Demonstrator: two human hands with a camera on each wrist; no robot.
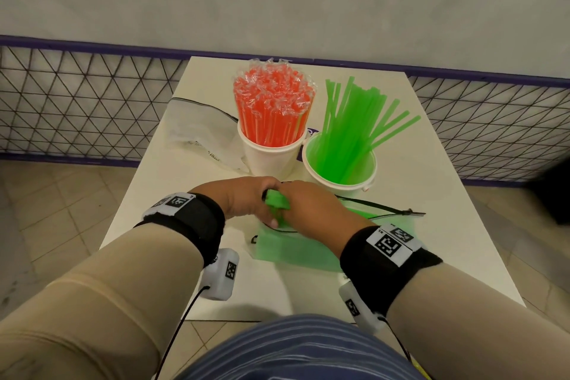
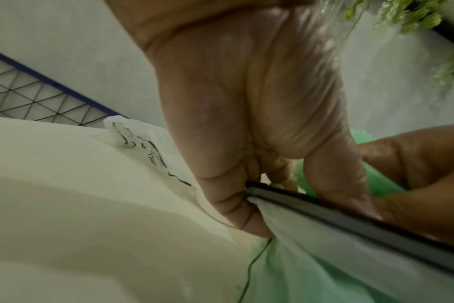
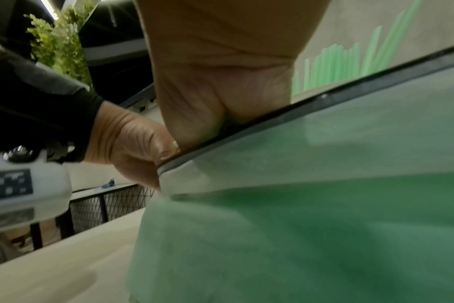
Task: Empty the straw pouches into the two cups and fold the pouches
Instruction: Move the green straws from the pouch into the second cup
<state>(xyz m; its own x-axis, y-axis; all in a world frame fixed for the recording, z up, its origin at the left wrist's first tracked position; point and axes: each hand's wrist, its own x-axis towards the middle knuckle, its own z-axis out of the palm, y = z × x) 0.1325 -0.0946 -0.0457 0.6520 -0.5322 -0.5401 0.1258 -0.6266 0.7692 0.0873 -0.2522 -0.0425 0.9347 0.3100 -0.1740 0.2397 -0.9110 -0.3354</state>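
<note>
Pouch: green pouch (image 1: 296, 251) limp, slippery film; looks near weightless
Hold: stiffer zipper edge (image 1: 379, 208)
Fingers: left hand (image 1: 246, 197), right hand (image 1: 311, 207) both pinching its corner
</note>
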